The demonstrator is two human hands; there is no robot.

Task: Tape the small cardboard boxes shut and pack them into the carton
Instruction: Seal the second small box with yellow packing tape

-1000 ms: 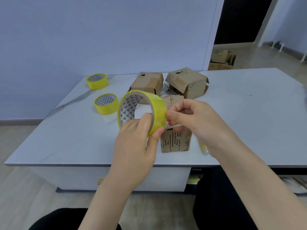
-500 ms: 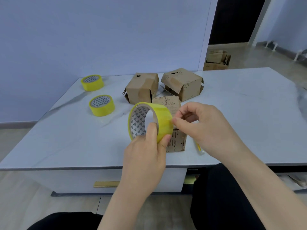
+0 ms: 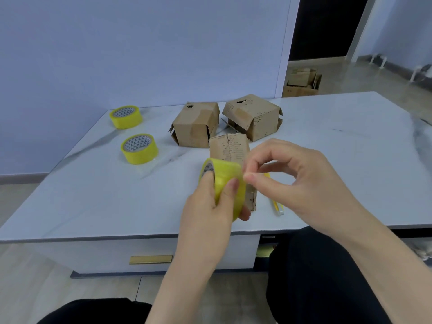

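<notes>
My left hand grips a yellow tape roll with its thumb and fingers curled round the band. My right hand pinches at the roll's right edge with thumb and forefinger, where the tape end lies. Right behind the roll stands a small worn cardboard box, partly hidden by both hands. Two more small cardboard boxes sit farther back: one on the left and one on the right, both with loose flaps.
Two spare yellow tape rolls lie at the table's left. A thin yellow-and-clear tool lies by my right hand near the front edge of the white table. A carton with cardboard stands on the floor beyond the table.
Both hands and the roll dropped lower and rightward in front of the near box. The roll turned so its outer band faces me. My right fingers stayed at its edge.
</notes>
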